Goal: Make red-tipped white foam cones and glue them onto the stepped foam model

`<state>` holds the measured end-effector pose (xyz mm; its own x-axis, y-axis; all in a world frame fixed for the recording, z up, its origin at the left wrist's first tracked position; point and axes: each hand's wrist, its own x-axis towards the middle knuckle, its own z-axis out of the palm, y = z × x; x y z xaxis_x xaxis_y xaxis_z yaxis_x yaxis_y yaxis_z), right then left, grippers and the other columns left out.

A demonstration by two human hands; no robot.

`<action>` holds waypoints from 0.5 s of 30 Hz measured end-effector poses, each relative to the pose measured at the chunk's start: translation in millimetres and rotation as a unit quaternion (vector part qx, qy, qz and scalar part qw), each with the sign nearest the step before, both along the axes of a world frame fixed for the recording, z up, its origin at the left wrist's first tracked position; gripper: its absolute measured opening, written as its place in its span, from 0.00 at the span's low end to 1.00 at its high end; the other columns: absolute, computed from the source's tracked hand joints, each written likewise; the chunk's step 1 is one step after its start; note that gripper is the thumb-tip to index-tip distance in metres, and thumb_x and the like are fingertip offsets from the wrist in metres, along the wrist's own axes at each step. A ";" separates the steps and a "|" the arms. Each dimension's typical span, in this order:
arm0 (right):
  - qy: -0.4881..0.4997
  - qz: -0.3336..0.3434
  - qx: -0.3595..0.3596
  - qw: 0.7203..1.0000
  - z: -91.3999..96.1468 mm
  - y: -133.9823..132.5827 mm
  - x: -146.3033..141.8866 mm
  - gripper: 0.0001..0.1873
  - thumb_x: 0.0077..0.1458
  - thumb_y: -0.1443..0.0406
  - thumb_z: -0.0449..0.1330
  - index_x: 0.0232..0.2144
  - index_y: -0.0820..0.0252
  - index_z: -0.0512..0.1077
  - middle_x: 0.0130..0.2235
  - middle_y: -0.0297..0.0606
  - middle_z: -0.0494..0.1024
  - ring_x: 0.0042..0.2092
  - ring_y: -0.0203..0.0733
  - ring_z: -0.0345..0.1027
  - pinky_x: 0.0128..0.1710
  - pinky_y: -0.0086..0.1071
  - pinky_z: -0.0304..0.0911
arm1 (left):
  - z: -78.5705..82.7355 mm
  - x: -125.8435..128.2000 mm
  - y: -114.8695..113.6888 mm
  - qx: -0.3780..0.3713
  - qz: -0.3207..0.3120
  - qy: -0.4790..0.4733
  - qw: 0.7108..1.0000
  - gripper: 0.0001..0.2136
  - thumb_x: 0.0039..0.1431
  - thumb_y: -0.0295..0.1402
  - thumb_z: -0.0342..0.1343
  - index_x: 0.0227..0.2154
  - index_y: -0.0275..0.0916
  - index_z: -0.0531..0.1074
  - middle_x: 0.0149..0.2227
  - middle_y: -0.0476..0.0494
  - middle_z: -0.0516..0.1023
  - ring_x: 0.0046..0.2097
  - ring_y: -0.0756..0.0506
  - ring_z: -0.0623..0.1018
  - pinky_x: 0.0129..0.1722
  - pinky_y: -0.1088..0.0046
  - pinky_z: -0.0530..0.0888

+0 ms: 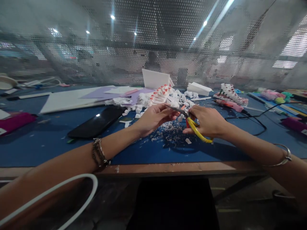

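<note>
Yellow-handled scissors (196,130) are gripped in my right hand (206,119), their dark blades pointing left toward my other hand. The fingers of my left hand (154,118) are pinched together beside the blades, and what they hold is too small to make out. Just behind the fingertips stands a white ruffled piece with red dots (160,95), among many white scraps (178,95). Below both hands, fine white shavings (169,132) and one small pale chip (188,141) lie on the blue table mat (144,150).
A black phone (99,122) lies left of my hands, before white and lilac sheets (72,99). At right are a pink corded tool (230,104), a second decorated white piece (229,92) and colourful fluffy bits (275,95). A perforated metal screen (153,38) stands behind.
</note>
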<state>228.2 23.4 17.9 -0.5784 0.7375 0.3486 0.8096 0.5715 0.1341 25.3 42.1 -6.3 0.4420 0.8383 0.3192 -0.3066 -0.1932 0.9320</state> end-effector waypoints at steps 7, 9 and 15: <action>-0.049 -0.045 0.004 0.998 0.1 -2.1 -1.4 0.32 0.46 0.39 0.45 0.27 0.62 0.67 0.30 0.41 0.73 0.28 0.39 0.63 0.24 0.29 0.41 | -0.9 -0.6 0.9 -0.004 0.016 0.003 1.000 0.06 0.50 0.33 0.60 0.27 0.35 0.73 0.28 0.49 0.75 0.29 0.55 0.72 0.37 0.78 0.70; -0.055 -0.055 -0.001 0.997 -0.3 -1.7 -1.8 0.33 0.47 0.38 0.44 0.26 0.62 0.68 0.28 0.40 0.73 0.27 0.38 0.63 0.24 0.29 0.40 | -1.5 -0.5 2.1 0.002 0.022 0.003 1.000 0.06 0.51 0.33 0.60 0.28 0.34 0.72 0.29 0.49 0.76 0.30 0.55 0.73 0.37 0.78 0.70; -0.051 -0.060 -0.003 0.997 -2.0 -2.5 -3.9 0.34 0.50 0.39 0.39 0.25 0.61 0.68 0.27 0.39 0.73 0.25 0.35 0.60 0.24 0.29 0.39 | -0.9 1.3 2.0 -0.008 0.071 -0.002 0.997 0.08 0.47 0.30 0.62 0.28 0.34 0.70 0.30 0.48 0.76 0.33 0.53 0.75 0.39 0.76 0.70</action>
<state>224.3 20.8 15.9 -0.5189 0.8050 0.2876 0.8540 0.4733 0.2161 26.6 44.1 -7.2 0.3164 0.8976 0.3068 -0.2810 -0.2202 0.9341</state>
